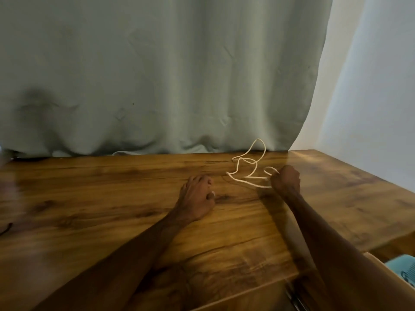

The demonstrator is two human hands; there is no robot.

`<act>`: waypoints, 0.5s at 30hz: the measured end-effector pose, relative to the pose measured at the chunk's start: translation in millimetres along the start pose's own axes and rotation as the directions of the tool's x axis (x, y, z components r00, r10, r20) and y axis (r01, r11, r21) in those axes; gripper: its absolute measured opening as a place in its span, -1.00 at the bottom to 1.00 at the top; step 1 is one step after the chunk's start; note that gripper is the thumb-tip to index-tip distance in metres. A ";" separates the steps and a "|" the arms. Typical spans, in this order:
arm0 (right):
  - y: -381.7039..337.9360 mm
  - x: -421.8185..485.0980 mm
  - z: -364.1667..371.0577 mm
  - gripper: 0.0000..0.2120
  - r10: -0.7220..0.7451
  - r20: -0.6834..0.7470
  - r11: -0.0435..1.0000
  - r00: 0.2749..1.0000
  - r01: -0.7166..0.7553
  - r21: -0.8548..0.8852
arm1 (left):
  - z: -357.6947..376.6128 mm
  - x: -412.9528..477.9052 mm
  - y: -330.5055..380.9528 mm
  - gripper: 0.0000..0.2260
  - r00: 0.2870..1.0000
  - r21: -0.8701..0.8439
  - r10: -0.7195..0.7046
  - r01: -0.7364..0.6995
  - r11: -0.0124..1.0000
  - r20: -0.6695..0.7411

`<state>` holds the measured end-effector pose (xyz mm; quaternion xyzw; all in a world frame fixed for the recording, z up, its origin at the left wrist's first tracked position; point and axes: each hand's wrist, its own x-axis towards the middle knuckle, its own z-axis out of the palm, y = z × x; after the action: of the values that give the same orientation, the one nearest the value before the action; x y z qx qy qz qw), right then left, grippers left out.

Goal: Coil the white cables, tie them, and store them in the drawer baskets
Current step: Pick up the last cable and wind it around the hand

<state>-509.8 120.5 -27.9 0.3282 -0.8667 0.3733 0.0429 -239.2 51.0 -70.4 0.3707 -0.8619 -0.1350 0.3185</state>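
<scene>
The white cable (pixel 241 180) lay loose and uncoiled on the far right part of the desk (pixel 89 198). Its loops sprawled just in front of the curtain (pixel 157 75), and one loop stood up against the cloth. Your right grip (pixel 286 179) was clamped on the cable, the fingers curled into a fist round strands at the right side of the tangle. From the fist those strands ran left across the wood. Your left grip (pixel 197 196) rested on the desk to the left of the cable, near it but apart from it. Its fingers were loosely bent with the tips down on the wood, and it held nothing. A second bit of white cord (pixel 121 152) showed at the curtain's hem, further left. At the lower right a drawer (pixel 374 257) stood open below the desk edge. A pale blue basket (pixel 400 264) sat inside it, partly cut off by the frame edge. A pale wall (pixel 370 86) rose to the right of the curtain.
</scene>
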 end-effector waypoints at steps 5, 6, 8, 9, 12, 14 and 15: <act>-39.4 -15.0 -36.5 -0.76 -0.259 -0.159 0.958 0.953 0.275 0.083 | -9.3 -2.5 1.3 -0.74 0.992 -0.217 0.002 -0.030 0.976 -0.126; -49.4 -20.2 -44.2 -0.76 -0.317 -0.153 0.925 0.936 0.341 0.166 | -12.9 -1.7 1.9 -0.74 0.987 -0.255 0.013 -0.054 0.965 -0.161; -69.6 -33.0 -57.6 -0.76 -0.416 -0.062 0.844 0.907 0.410 0.345 | -22.6 -0.5 4.1 -0.71 0.970 -0.334 0.023 -0.106 0.936 -0.243; -79.0 -38.7 -62.5 -0.78 -0.463 -0.008 0.809 0.886 0.427 0.403 | -29.2 -0.5 6.2 -0.67 0.957 -0.372 0.026 -0.138 0.918 -0.291; -106.9 -58.9 -70.5 -0.82 -0.587 0.251 0.776 0.770 0.447 0.445 | -53.1 -3.7 15.7 -0.48 0.915 -0.401 0.086 -0.255 0.880 -0.393; -123.8 -75.6 -71.7 -0.83 -0.660 0.439 0.751 0.610 0.525 0.400 | -66.1 -6.2 18.8 -0.45 0.871 -0.250 0.234 -0.365 0.897 -0.432; -130.7 -82.3 -71.4 -0.83 -0.683 0.504 0.725 0.530 0.575 0.378 | -69.4 -6.1 16.8 -0.51 0.838 -0.133 0.329 -0.421 0.897 -0.435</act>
<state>-379.2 146.8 77.9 0.7231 -0.6188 0.2753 -0.1357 -200.3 67.3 -12.5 0.1752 -0.8132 -0.0865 0.5482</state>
